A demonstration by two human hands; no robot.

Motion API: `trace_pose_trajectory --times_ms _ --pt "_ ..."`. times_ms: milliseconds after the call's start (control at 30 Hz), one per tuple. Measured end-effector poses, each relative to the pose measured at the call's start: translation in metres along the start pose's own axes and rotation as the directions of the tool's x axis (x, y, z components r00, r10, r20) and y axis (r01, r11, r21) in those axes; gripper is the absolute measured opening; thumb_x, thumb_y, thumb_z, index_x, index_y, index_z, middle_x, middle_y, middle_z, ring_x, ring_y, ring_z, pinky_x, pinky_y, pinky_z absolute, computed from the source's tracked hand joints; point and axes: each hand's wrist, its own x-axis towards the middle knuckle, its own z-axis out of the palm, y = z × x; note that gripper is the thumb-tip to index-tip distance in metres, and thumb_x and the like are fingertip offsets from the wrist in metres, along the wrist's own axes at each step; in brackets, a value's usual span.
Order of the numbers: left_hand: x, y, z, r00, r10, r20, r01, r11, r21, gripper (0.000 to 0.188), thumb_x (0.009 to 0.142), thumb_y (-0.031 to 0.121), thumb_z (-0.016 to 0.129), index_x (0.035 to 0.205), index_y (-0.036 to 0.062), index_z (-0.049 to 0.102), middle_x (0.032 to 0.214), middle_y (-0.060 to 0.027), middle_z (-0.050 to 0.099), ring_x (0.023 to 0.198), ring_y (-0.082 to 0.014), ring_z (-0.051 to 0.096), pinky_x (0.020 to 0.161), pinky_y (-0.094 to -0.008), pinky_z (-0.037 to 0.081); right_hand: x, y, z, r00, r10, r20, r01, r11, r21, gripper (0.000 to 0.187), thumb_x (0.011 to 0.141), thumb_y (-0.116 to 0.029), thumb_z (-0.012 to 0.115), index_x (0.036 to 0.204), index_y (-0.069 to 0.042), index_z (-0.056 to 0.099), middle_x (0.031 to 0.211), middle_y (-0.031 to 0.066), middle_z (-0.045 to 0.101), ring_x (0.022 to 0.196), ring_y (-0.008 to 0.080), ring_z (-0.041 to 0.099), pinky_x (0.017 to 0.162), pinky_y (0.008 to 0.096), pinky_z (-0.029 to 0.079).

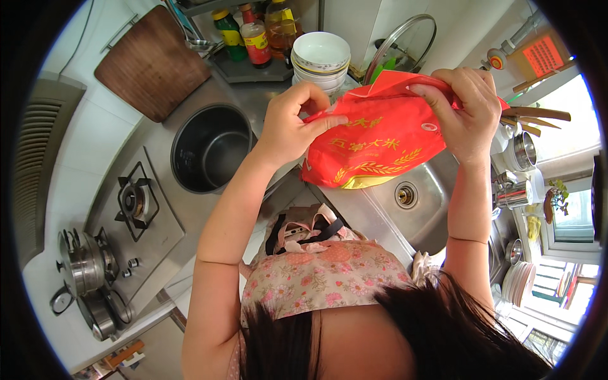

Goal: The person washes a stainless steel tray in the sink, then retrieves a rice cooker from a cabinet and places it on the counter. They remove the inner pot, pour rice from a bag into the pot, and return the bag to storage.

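A red rice bag [373, 136] with gold lettering and ears of grain hangs between my two hands, in front of me and partly over the sink. My left hand [297, 117] pinches its upper left corner between thumb and fingers. At the upper right, my right hand [465, 111] grips the bag's top edge, the thumb lying on the front. The top edge is folded and uneven; the bag's inside is hidden from view. To the left of my left hand, a black inner pot [212, 149] of a rice cooker stands on the counter, nothing visible in it.
A steel sink [437, 190] lies below the bag. Behind it are stacked bowls [321, 54], a glass lid [405, 47] and sauce bottles [256, 41]. A cutting board [152, 63] leans at the far left; a gas stove [149, 215] and steel pots [82, 266] sit nearer.
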Motion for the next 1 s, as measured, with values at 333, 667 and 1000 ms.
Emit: trace_pose_trajectory --times_ms 333,667,1000 --pt "-0.001 0.001 -0.004 0.838 0.543 0.057 -0.512 0.745 0.427 0.042 0.065 -0.001 0.076 0.098 0.0080 0.053 0.091 -0.0081 0.058 0.071 -0.0183 0.058 0.058 -0.0254 0.048 0.004 0.001 0.005 0.998 0.055 0.039 -0.057 0.998 0.035 0.016 0.067 -0.022 0.073 0.074 -0.009 0.067 0.067 0.0030 0.063 0.063 0.0202 0.055 0.071 0.0296 0.041" --pt "-0.004 0.007 -0.003 0.857 0.513 0.038 -0.476 0.761 0.442 0.023 0.071 -0.001 0.069 0.090 0.0108 0.062 0.110 -0.0071 0.055 0.081 -0.0190 0.060 0.064 -0.0268 0.050 0.006 0.004 0.008 0.992 0.111 0.056 -0.112 0.993 0.021 0.014 0.069 -0.022 0.072 0.077 -0.011 0.068 0.068 0.0029 0.063 0.066 0.0210 0.054 0.072 0.0298 0.041" --pt "0.007 0.022 -0.023 0.943 0.092 0.321 -0.068 0.994 -0.085 0.009 0.082 0.001 0.058 0.089 0.0064 0.059 0.127 -0.0117 0.045 0.105 -0.0205 0.051 0.084 -0.0300 0.044 0.010 0.002 0.005 0.983 0.157 0.099 -0.162 0.985 0.051 0.014 0.070 -0.022 0.071 0.078 -0.012 0.069 0.069 0.0027 0.063 0.067 0.0202 0.053 0.073 0.0296 0.042"
